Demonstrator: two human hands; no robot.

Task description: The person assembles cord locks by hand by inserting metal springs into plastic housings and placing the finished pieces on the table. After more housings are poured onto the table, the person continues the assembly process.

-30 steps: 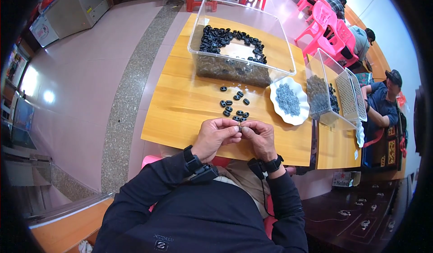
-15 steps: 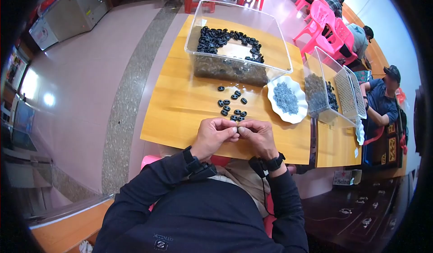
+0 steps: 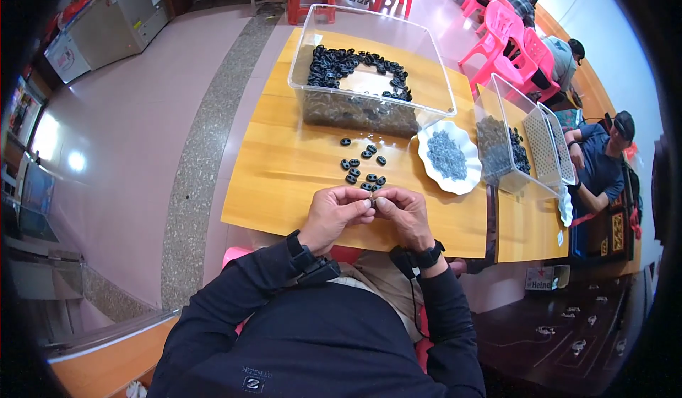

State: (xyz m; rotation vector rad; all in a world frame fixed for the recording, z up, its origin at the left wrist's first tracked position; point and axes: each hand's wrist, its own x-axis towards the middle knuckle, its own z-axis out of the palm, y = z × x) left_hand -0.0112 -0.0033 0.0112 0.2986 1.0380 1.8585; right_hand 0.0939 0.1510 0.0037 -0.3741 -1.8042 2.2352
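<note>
Over the near edge of the wooden table, my left hand and my right hand meet fingertip to fingertip. Both are closed in a pinch around something small and dark, mostly hidden by the fingers. Just beyond them lie several loose black oval pieces with two holes each, one of them a piece close to my left fingers. To the right of these stands a white scalloped plate holding a heap of small translucent grey bits.
A large clear bin of black pieces stands at the back. On the right are a smaller clear bin and a white perforated basket. A co-worker sits beyond them. Pink chairs stand farther back.
My hands keep the same pinch with hardly any movement. The view has shifted slightly. At the right, the co-worker's head and arms have moved, one hand now raised beside the basket.
</note>
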